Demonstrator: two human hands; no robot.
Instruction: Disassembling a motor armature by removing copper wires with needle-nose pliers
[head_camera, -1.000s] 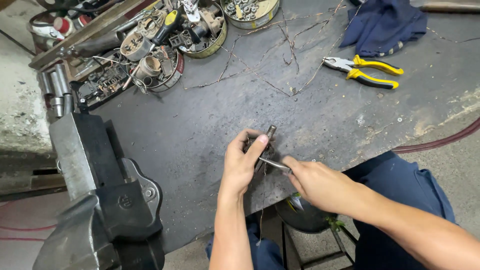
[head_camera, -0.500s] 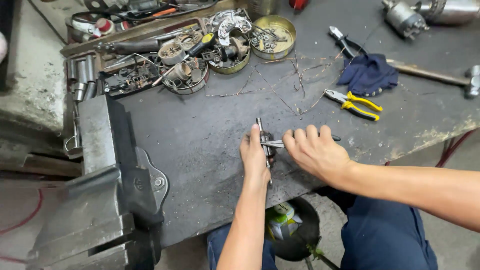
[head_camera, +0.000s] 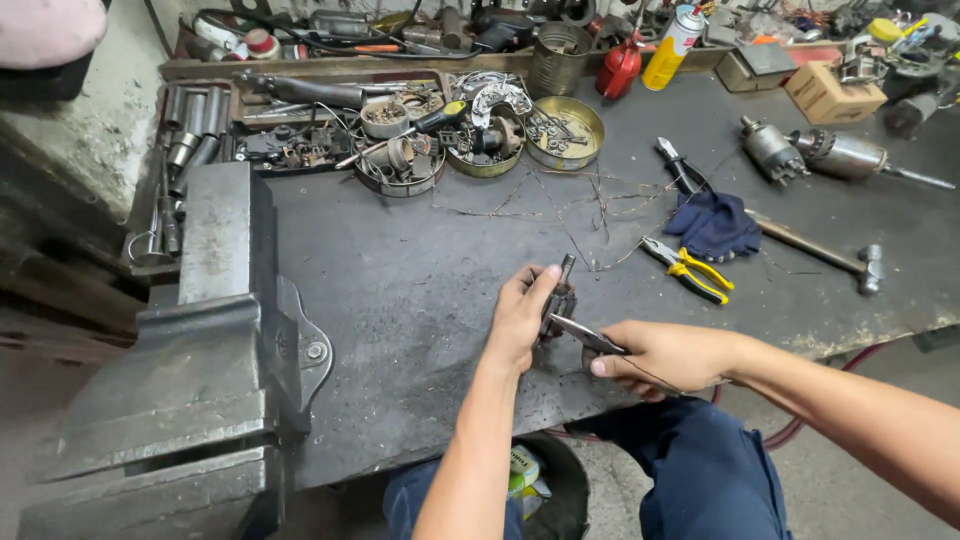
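Note:
My left hand (head_camera: 520, 318) grips a small dark metal part (head_camera: 561, 293) just above the near edge of the dark workbench (head_camera: 420, 300). My right hand (head_camera: 663, 356) holds a slim pair of pliers (head_camera: 585, 334) whose tips point left and touch that part. Both hands sit close together in front of my blue trousers. The fingers hide most of the part and the pliers' handles.
A large grey bench vise (head_camera: 200, 340) fills the left. Yellow-handled pliers (head_camera: 690, 270), a dark blue cloth (head_camera: 715, 225), a hammer (head_camera: 820, 255) and loose wires (head_camera: 570, 215) lie behind the hands. Round tins of small parts (head_camera: 565, 130), spray cans and motor pieces (head_camera: 830, 150) line the back.
The camera has tilted up, showing more of the bench's back. My right hand has pulled back toward me and to the right; the pliers now show between the hands.

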